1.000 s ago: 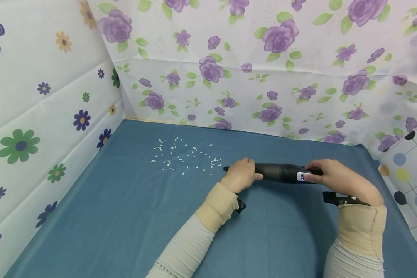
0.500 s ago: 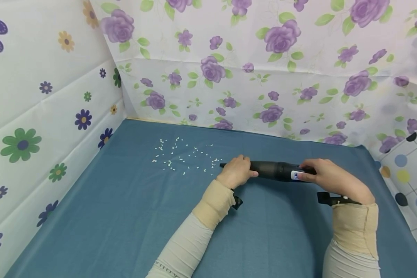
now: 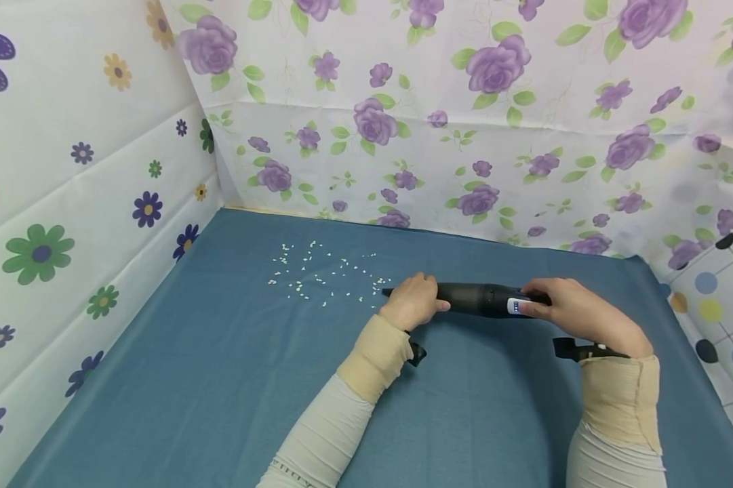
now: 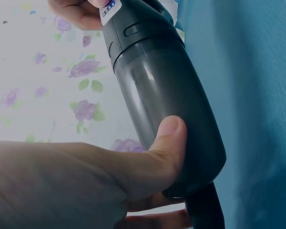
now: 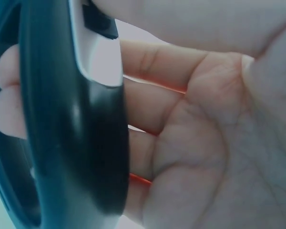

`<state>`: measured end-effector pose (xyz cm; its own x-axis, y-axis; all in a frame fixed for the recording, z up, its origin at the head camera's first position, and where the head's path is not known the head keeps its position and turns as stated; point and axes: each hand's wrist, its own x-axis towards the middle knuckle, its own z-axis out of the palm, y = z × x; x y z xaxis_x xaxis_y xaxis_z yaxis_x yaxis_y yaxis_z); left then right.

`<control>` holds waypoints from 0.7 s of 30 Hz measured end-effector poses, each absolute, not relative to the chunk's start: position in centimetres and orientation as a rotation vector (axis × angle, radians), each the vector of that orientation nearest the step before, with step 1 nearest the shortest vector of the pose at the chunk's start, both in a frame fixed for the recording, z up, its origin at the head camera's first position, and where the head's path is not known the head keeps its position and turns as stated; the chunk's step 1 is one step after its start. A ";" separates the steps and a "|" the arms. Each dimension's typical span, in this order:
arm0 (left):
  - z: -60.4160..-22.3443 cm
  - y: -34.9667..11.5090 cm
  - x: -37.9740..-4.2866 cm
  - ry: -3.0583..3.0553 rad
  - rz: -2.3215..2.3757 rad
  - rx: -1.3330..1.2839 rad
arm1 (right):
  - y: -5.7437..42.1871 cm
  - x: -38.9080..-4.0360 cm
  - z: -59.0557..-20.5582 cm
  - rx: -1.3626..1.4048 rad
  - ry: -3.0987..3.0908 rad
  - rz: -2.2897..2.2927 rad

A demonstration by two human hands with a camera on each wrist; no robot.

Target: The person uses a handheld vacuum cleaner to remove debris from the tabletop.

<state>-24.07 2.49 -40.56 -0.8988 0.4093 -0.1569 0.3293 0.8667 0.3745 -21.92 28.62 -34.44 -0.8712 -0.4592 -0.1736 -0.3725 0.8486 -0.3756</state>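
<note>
A black handheld vacuum cleaner (image 3: 482, 299) lies level just above the blue cloth, its narrow nozzle (image 3: 387, 292) pointing left. My left hand (image 3: 411, 301) grips its front end; in the left wrist view the thumb (image 4: 171, 138) presses on the smoky dust cup (image 4: 167, 95). At the rear, my right hand (image 3: 564, 305) holds the handle (image 5: 76, 133), fingers curled through its opening in the right wrist view. Lights glow on the small white panel (image 3: 516, 306). Scattered white crumbs (image 3: 320, 274) lie left of the nozzle, whose tip is at their right edge.
Blue cloth (image 3: 220, 379) covers the work surface. A white sheet with purple roses (image 3: 372, 122) rises behind it. Another flowered sheet (image 3: 43, 254) stands along the left, and a dotted, tiled-pattern sheet (image 3: 717, 308) borders the right.
Both hands and the vacuum cleaner have shifted slightly left, bringing the nozzle tip closer to the nearest crumbs. The crumbs look much the same.
</note>
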 end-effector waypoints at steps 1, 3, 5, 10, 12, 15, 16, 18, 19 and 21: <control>-40.5 2.4 -24.1 2.807 0.505 0.562 | 28.6 -21.9 -34.5 -0.634 2.772 -0.488; -40.6 2.3 -24.2 2.809 0.508 0.559 | 28.4 -22.0 -34.6 -0.636 2.782 -0.486; -40.6 2.2 -24.3 2.814 0.505 0.562 | 28.3 -22.0 -34.6 -0.640 2.788 -0.482; -40.7 1.9 -24.4 2.827 0.483 0.564 | 28.0 -22.1 -34.8 -0.651 2.789 -0.493; -40.7 1.8 -24.5 2.830 0.478 0.558 | 27.9 -22.1 -34.9 -0.642 2.790 -0.496; -40.7 1.7 -24.5 2.841 0.475 0.552 | 27.8 -22.2 -34.9 -0.644 2.793 -0.489; -40.7 1.7 -24.6 2.846 0.476 0.549 | 27.8 -22.3 -34.9 -0.640 2.793 -0.488; -40.7 1.7 -24.6 2.852 0.478 0.544 | 27.8 -22.3 -34.9 -0.639 2.793 -0.484; -40.8 1.8 -24.7 2.855 0.481 0.546 | 27.9 -22.3 -34.9 -0.639 2.790 -0.482; -40.9 1.9 -24.7 2.856 0.488 0.550 | 28.1 -22.2 -34.8 -0.632 2.792 -0.477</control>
